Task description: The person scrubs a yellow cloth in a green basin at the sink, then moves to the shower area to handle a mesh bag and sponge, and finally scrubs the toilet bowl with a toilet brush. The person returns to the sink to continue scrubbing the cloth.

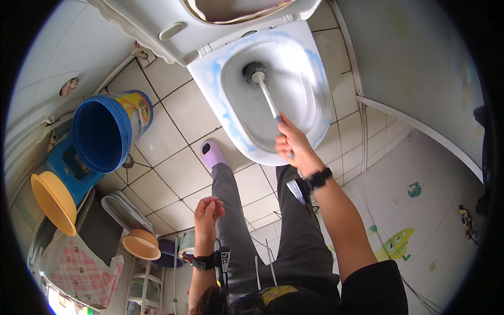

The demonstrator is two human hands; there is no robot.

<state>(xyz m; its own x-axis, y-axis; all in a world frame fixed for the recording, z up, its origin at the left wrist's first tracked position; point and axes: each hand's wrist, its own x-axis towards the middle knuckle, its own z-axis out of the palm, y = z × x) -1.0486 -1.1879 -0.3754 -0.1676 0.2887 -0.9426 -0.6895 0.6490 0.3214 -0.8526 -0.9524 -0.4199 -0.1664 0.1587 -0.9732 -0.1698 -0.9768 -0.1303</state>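
My right hand grips the grey handle end of a white toilet brush. The brush's dark bristle head is down in the toilet bowl, toward its back left. Pale blue patches mark the bowl's white rim. Behind it the toilet seat is raised, cut off by the top of the view. My left hand hovers above my left thigh with its fingers curled; I see nothing in it.
Left of the toilet stand a blue bucket, a blue plastic stool and a yellow basin. Below them are an orange basin and a white rack. A grey partition panel borders the right side. My lilac clog rests on floor tiles.
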